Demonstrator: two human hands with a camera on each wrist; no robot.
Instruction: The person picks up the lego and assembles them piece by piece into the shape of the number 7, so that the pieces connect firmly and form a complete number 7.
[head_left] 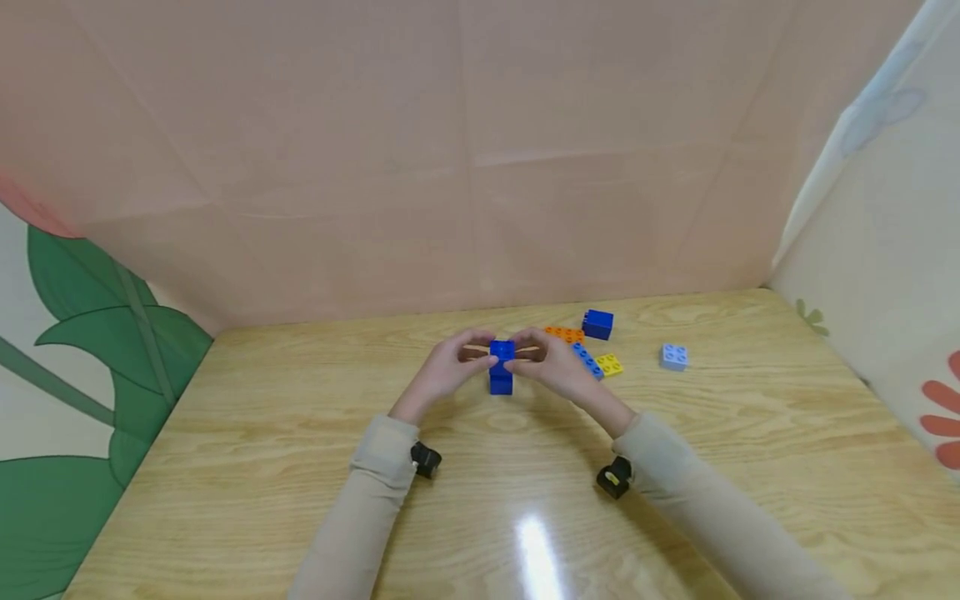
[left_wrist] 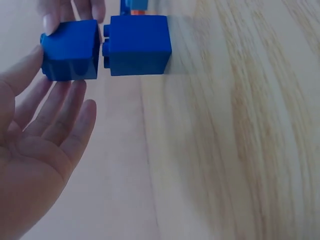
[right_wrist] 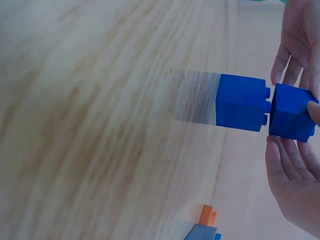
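Blue hard plastic block looks light and stiff; left hand and right hand pinch its smooth sides over another blue block mid-desk

1. Upper blue brick: a square, glossy cube sitting on the studs of the brick beneath, not fully pressed down; a narrow gap shows between them.
2. Lower blue brick: same shape and colour, standing upright on the wooden table, directly at 6 o'clock of the upper one.
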